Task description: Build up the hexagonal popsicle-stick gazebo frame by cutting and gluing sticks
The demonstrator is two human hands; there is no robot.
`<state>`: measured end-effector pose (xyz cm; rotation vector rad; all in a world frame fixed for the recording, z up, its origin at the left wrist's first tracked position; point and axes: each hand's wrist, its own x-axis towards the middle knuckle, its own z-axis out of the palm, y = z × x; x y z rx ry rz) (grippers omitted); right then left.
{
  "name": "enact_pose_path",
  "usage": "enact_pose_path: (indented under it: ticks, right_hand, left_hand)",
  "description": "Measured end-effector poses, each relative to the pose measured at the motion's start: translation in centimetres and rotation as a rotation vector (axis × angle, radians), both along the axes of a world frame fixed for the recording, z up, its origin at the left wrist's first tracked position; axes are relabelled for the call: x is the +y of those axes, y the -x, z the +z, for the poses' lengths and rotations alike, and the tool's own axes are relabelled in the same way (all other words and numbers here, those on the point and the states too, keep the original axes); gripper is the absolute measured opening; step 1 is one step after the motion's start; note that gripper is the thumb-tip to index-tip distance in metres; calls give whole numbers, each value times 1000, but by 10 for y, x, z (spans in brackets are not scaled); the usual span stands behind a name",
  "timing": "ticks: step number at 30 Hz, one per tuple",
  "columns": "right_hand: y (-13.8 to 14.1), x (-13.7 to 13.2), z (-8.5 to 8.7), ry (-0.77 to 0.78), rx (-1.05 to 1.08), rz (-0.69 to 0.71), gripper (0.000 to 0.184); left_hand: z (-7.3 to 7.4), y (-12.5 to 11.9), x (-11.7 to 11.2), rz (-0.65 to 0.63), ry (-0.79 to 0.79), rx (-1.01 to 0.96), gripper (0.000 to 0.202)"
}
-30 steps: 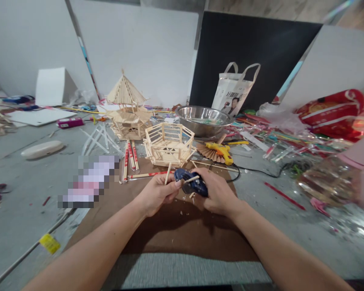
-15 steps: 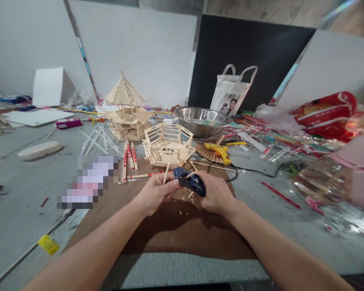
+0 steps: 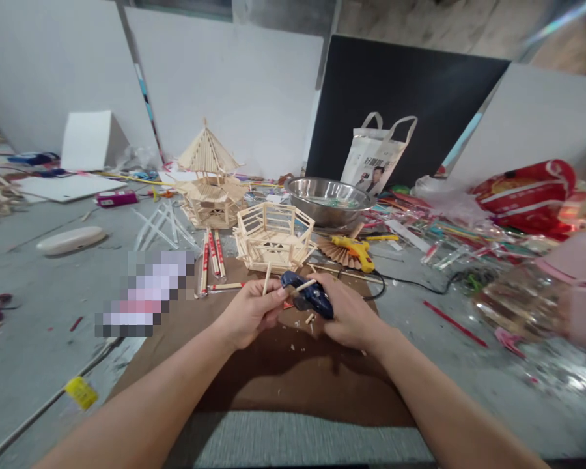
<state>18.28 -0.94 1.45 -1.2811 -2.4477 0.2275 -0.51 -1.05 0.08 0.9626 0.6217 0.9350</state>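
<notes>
My left hand [image 3: 254,311] is closed on thin wooden sticks. One wooden stick [image 3: 267,278] rises above its fingers, and another short pale stick [image 3: 305,284] reaches across to the tool. My right hand [image 3: 348,309] is wrapped round a dark blue hand cutter [image 3: 317,301], whose front end meets the left fingertips. The cutter's jaws are partly hidden. Just beyond the hands stands a hexagonal wooden-stick frame [image 3: 275,238] with railings. Below the cutter, small offcuts [image 3: 310,319] lie on a brown mat [image 3: 273,384].
Behind stands a stick pavilion with a pointed roof [image 3: 206,153], near a steel bowl [image 3: 329,198]. A yellow glue gun [image 3: 354,253] with a black cord rests at right. Red-banded wrapped chopsticks [image 3: 215,255] lie left of the frame. A pink-lidded bottle [image 3: 527,293] is at far right.
The view has shifted slightly, so the surroundings sit a little lower and farther right. The short stick across the cutter now shows more of its length. Both hands keep their holds.
</notes>
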Motion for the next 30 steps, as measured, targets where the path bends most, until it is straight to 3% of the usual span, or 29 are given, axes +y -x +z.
enact_pose_path:
  ticks: [7, 11, 14, 21, 24, 30]
  right_hand:
    - [-12, 9, -12, -41, -240, -144, 38]
    - [-13, 12, -19, -49, -315, -183, 59]
    - [-11, 12, -16, -145, -263, -143, 63]
    - [1, 5, -3, -331, -60, 117, 29]
    - [4, 4, -7, -337, -93, 110, 25]
    - [7, 1, -6, -352, -223, 72, 27]
  left_hand:
    - [5, 10, 8, 215, -64, 76, 24]
    - [0, 3, 7, 224, -165, 337, 26]
    - [0, -2, 5, 221, -275, 500, 28]
    - [-3, -3, 5, 147, -434, 625, 29]
    - [-6, -5, 4, 134, -546, 722, 32]
    - [-6, -3, -1, 150, -901, 1098, 23]
